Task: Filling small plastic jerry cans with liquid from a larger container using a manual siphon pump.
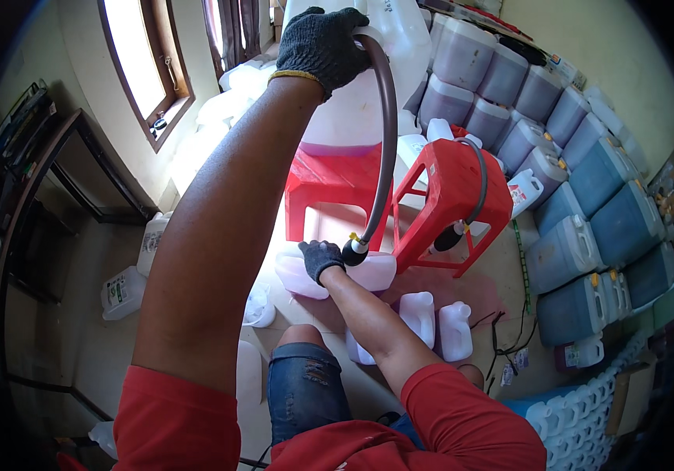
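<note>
In a dark knit glove with a yellow cuff, my left hand [323, 49] is closed around the upper end of a brown-grey hose [388, 133]. It is at the top of a large translucent container [337, 118] with pink liquid low inside. The container rests on a red plastic stool [329, 177]. The hose bends down to a black squeeze bulb [354, 253] with a yellow valve. Beside the bulb, my gloved right hand [322, 261] grips the top of a translucent jug [296, 276] holding pinkish liquid. Another jug [375, 273] stands right of it; my right hand's fingers are partly hidden.
A second red stool [451, 196] carries another hose [481, 180] with a black bulb. Pink liquid is spilled on the floor [478, 294]. Filled jerrycans [564, 251] are stacked along the right. Small jugs [455, 330] and a white bucket [259, 308] stand near my knees.
</note>
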